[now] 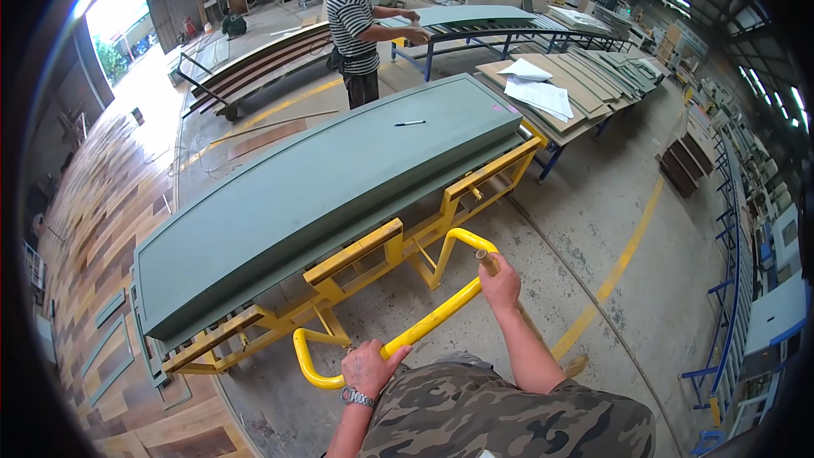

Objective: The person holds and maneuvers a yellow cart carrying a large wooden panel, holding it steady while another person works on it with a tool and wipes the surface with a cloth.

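My left hand (368, 366), with a watch on its wrist, is closed round the lower left part of a yellow push handle (437, 315). My right hand (500, 280) is wrapped round the handle's right side, near a short brownish rod end (485, 259). The handle belongs to a yellow roller cart (354, 263) in front of me. On the cart lies a long grey-green door panel (314, 187) with a raised rim. A pen (409, 123) rests on the panel towards its far right end.
A person in a striped shirt (352, 30) stands beyond the panel, by a roller table (500, 31). Stacked boards with papers (538, 97) are at the back right. Wooden flooring (110, 229) lies left, a blue roller rack (727, 288) right.
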`<state>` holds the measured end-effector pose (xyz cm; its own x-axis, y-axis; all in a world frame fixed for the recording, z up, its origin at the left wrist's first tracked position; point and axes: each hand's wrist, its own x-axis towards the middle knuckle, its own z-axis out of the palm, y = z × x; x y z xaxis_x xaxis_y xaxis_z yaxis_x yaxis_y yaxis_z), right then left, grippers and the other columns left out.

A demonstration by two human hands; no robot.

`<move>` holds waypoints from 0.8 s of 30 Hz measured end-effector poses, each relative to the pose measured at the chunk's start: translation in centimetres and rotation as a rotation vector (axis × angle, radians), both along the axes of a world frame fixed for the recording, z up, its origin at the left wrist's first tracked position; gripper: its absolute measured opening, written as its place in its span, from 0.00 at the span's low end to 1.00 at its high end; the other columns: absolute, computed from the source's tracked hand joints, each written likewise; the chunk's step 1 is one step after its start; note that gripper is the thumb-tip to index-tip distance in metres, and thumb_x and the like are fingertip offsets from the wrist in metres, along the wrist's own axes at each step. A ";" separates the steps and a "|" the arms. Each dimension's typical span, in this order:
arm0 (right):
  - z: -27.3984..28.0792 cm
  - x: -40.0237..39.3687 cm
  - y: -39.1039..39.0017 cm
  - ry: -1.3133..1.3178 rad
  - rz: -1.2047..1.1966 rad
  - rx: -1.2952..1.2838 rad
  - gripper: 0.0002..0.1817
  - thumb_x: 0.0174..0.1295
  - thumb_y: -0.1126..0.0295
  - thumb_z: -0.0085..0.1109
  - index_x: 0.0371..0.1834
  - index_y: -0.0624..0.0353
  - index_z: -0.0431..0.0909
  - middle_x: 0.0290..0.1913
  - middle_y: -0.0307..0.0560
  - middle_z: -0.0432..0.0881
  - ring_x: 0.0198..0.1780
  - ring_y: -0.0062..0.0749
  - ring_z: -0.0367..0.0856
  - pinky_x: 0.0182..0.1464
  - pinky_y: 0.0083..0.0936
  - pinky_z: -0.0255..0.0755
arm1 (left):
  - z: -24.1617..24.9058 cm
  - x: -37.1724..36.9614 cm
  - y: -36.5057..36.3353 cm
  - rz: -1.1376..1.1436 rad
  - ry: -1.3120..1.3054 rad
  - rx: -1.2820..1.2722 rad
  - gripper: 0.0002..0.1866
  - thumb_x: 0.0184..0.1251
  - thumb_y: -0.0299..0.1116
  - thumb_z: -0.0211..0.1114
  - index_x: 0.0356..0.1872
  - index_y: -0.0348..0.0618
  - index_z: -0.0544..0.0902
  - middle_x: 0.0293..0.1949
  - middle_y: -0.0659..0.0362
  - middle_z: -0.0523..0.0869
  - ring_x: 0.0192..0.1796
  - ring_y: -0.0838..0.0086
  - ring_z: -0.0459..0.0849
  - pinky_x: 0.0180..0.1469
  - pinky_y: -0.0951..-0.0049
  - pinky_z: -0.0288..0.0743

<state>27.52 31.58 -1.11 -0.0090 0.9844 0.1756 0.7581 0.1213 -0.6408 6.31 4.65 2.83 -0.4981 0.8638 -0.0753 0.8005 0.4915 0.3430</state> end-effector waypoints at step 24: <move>-0.1 0.1 0.1 -0.013 0.013 -0.003 0.21 0.65 0.57 0.74 0.60 0.50 0.88 0.47 0.57 0.93 0.51 0.58 0.92 0.55 0.45 0.85 | 0.1 0.1 0.0 -0.005 0.007 0.001 0.40 0.64 0.80 0.65 0.33 0.46 0.92 0.28 0.51 0.91 0.33 0.53 0.91 0.36 0.54 0.84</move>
<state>27.64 31.72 -1.19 -0.0245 0.9847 0.1727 0.7649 0.1297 -0.6310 6.37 4.69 2.97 -0.4941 0.8666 -0.0703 0.8056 0.4868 0.3377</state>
